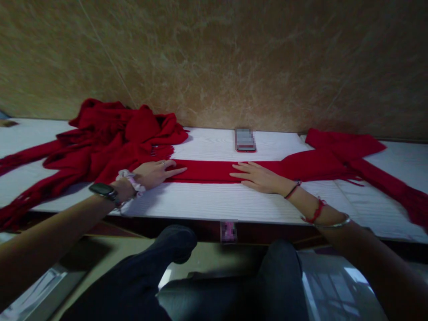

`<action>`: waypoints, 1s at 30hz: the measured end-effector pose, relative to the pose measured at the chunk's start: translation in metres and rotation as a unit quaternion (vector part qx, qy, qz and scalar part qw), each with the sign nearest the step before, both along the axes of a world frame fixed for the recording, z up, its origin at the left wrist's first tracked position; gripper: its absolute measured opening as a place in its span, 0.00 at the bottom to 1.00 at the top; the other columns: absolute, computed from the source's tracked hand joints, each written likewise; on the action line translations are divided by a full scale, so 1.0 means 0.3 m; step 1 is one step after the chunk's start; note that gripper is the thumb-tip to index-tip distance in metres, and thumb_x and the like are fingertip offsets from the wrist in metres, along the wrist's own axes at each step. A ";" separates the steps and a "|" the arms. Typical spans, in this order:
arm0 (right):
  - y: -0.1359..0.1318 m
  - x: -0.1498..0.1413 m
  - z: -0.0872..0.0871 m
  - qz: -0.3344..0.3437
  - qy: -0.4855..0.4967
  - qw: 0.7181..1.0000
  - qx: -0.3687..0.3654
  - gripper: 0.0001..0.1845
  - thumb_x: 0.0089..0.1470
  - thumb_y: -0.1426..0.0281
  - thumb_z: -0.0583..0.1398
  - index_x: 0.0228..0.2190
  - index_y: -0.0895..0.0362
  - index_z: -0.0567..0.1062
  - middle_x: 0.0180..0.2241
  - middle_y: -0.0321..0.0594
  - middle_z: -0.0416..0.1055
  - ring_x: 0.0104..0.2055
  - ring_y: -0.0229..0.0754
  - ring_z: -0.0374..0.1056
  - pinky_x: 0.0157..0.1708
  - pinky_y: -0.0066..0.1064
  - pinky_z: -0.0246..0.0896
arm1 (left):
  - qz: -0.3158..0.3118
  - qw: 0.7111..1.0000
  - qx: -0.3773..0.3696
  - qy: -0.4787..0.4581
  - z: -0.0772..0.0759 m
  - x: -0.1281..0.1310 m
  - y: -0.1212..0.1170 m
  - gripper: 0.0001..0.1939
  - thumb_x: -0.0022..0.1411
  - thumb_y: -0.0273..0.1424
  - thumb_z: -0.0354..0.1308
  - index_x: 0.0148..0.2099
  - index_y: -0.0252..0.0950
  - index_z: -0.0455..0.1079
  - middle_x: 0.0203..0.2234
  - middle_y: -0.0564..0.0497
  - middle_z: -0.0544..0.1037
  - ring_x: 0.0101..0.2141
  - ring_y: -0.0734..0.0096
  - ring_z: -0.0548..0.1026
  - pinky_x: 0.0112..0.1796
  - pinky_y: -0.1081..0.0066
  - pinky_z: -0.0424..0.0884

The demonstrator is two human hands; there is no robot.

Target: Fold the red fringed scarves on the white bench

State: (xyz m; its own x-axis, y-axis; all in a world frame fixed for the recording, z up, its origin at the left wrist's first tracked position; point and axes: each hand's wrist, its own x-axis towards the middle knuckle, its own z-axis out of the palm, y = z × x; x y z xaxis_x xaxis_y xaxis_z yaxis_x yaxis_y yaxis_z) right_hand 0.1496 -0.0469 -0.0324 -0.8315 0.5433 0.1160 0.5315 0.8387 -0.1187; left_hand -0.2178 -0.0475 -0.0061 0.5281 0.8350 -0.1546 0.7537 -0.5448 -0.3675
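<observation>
A red scarf [209, 171], folded into a long narrow strip, lies flat along the white table. My left hand [155, 173] rests on its left part, fingers stretched out and pointing right. On the same strip, further right, my right hand [257, 177] lies with its fingers spread and pointing left. Both palms face down and neither hand grips the cloth. Right of my right hand the strip widens into looser red cloth [314, 165], with a fringed end trailing toward the right edge. Just beyond my left hand sits a crumpled heap of red fringed scarves [113, 138].
A phone-like object [245, 140], partly blurred, lies near the wall behind the strip. The brown marbled wall [214, 62] runs along the back of the white table [200, 205]. My legs [170, 249] are below the front edge.
</observation>
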 end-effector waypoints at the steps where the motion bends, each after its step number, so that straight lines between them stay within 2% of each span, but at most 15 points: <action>1: 0.000 -0.002 0.000 0.000 0.000 1.000 0.003 0.23 0.60 0.66 0.45 0.57 0.51 0.58 0.61 0.40 0.51 0.63 0.43 0.43 0.59 0.47 0.40 | -0.004 1.000 -0.001 -0.006 0.003 0.006 0.007 0.29 0.61 0.22 0.37 0.62 0.49 0.52 0.51 0.45 0.64 0.46 0.58 0.67 0.37 0.65 0.68; 4: 0.001 -0.004 -0.001 -0.002 -0.001 1.000 0.001 0.24 0.60 0.65 0.45 0.57 0.50 0.58 0.61 0.41 0.51 0.63 0.44 0.43 0.59 0.47 0.41 | -0.030 0.999 0.008 -0.023 0.014 0.066 -0.002 0.31 0.59 0.21 0.38 0.62 0.49 0.53 0.54 0.47 0.63 0.52 0.57 0.63 0.46 0.58 0.62; 8: 0.001 -0.002 0.000 -0.006 0.001 1.000 -0.008 0.23 0.61 0.65 0.45 0.57 0.50 0.58 0.61 0.41 0.50 0.63 0.45 0.43 0.59 0.48 0.41 | -0.054 0.997 0.026 -0.051 0.013 0.202 -0.024 0.31 0.58 0.21 0.41 0.63 0.46 0.51 0.61 0.49 0.53 0.59 0.58 0.53 0.55 0.52 0.50; 11: -0.001 0.000 0.004 -0.006 -0.003 1.000 -0.007 0.24 0.61 0.66 0.44 0.57 0.51 0.58 0.61 0.40 0.50 0.63 0.44 0.43 0.59 0.47 0.41 | -0.033 0.996 -0.061 -0.064 0.008 0.271 -0.017 0.34 0.57 0.17 0.39 0.64 0.45 0.48 0.62 0.51 0.49 0.61 0.60 0.47 0.56 0.48 0.47; 13: -0.003 0.002 0.008 -0.009 -0.001 1.000 -0.002 0.24 0.61 0.68 0.44 0.58 0.52 0.57 0.61 0.40 0.50 0.63 0.42 0.44 0.59 0.45 0.42 | -0.020 0.990 -0.114 -0.084 0.012 0.284 -0.015 0.35 0.56 0.16 0.38 0.64 0.47 0.47 0.62 0.52 0.49 0.61 0.59 0.47 0.54 0.45 0.50; 15: -0.005 0.003 0.010 -0.013 0.005 1.000 0.005 0.24 0.60 0.70 0.43 0.58 0.52 0.57 0.61 0.40 0.50 0.63 0.40 0.44 0.59 0.43 0.42 | -0.015 0.986 -0.127 -0.105 0.017 0.280 -0.026 0.36 0.57 0.16 0.37 0.64 0.49 0.45 0.63 0.53 0.47 0.61 0.56 0.44 0.52 0.42 0.52; 18: -0.004 0.005 0.007 -0.005 0.003 1.000 0.008 0.25 0.59 0.72 0.44 0.57 0.52 0.57 0.61 0.40 0.51 0.63 0.40 0.44 0.59 0.45 0.40 | 0.015 0.985 -0.137 -0.106 0.012 0.263 -0.057 0.36 0.57 0.17 0.38 0.64 0.51 0.43 0.63 0.54 0.44 0.61 0.48 0.38 0.48 0.33 0.49; 21: -0.003 0.009 -0.001 0.003 -0.008 1.000 0.004 0.24 0.59 0.71 0.45 0.57 0.51 0.58 0.61 0.40 0.51 0.63 0.42 0.42 0.59 0.48 0.39 | 0.040 0.980 -0.157 -0.116 -0.005 0.250 -0.083 0.31 0.61 0.24 0.39 0.64 0.53 0.41 0.63 0.54 0.41 0.61 0.44 0.36 0.45 0.28 0.47; 26: -0.007 0.012 -0.002 -0.007 -0.009 1.000 0.001 0.23 0.60 0.66 0.45 0.57 0.51 0.58 0.61 0.41 0.50 0.63 0.44 0.43 0.59 0.49 0.38 | 0.064 0.975 -0.161 -0.139 0.003 0.254 -0.098 0.25 0.66 0.35 0.38 0.64 0.50 0.44 0.64 0.53 0.40 0.61 0.43 0.35 0.46 0.28 0.43; 30: -0.012 0.005 0.009 -0.022 -0.003 1.000 0.000 0.25 0.60 0.61 0.45 0.57 0.53 0.59 0.61 0.43 0.51 0.63 0.45 0.43 0.59 0.48 0.39 | 0.056 0.979 -0.107 -0.167 0.025 0.314 -0.076 0.21 0.67 0.33 0.35 0.59 0.46 0.57 0.62 0.53 0.50 0.62 0.52 0.41 0.52 0.35 0.42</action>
